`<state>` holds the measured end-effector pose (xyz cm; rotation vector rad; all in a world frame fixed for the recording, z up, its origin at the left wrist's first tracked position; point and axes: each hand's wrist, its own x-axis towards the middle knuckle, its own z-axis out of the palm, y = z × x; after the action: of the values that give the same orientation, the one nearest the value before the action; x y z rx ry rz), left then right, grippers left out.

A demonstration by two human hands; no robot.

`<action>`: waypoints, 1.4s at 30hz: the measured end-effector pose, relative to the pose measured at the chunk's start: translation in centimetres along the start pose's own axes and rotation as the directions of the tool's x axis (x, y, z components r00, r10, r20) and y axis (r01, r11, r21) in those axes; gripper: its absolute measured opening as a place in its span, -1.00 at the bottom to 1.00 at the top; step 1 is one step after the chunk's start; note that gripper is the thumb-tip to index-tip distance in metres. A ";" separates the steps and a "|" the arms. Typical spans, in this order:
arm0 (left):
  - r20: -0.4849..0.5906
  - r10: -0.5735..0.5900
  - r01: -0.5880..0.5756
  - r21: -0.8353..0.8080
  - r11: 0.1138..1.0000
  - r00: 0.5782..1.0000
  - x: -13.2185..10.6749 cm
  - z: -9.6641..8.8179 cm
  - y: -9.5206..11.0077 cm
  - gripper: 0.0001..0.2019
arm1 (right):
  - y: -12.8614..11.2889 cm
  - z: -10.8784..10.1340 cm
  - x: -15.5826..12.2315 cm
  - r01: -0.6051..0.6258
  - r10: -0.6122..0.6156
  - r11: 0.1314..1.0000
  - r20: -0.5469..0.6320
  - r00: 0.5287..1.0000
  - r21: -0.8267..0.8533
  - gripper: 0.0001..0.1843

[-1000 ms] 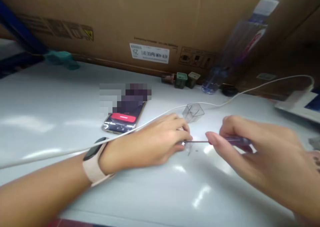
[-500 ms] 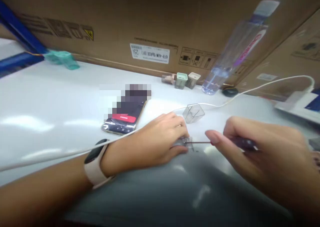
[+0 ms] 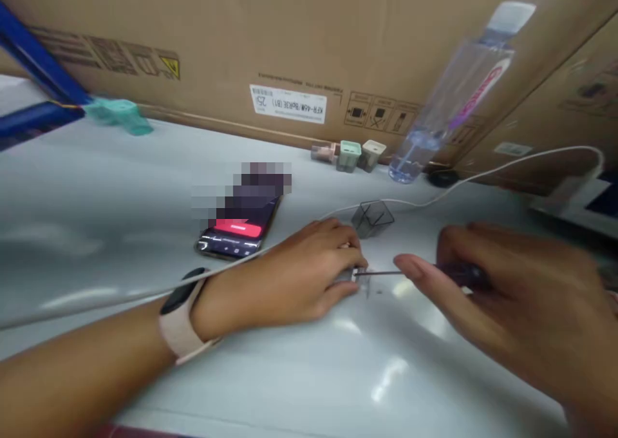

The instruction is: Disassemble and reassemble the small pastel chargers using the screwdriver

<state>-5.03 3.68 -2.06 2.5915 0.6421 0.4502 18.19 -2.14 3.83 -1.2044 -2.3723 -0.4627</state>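
Note:
My left hand [image 3: 299, 270] rests on the white table [image 3: 96, 232] with its fingers pinched on a small clear part [image 3: 358, 275]. My right hand [image 3: 497, 296] is closed round a thin screwdriver [image 3: 434, 273] with a dark handle. Its metal shaft points left and its tip meets the small part. A pale watch band with a dark face [image 3: 181, 315] is on my left wrist. A small clear plastic box [image 3: 373, 218] stands just behind the two hands.
A phone [image 3: 239, 225] with a lit screen lies left of centre. A white cable [image 3: 483, 174] runs across the table over my left wrist. Small plug-like blocks [image 3: 350, 154], a clear bottle [image 3: 449, 96] and cardboard boxes [image 3: 290, 45] line the back.
Both hands stay in almost the same place; the right hand has shifted a little on the screwdriver handle. Lighting on the table flickers between frames.

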 end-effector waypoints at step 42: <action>-0.048 0.031 -0.028 0.069 0.997 0.998 -0.2 0.2 -0.1 -0.78 | 0.0 0.7 -0.5 -0.207 0.211 0.926 0.021 0.977 0.315 -0.82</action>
<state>-5.16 3.60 -2.32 2.6650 0.6467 0.5107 18.34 -2.13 2.97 -1.2759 -2.1685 -0.0175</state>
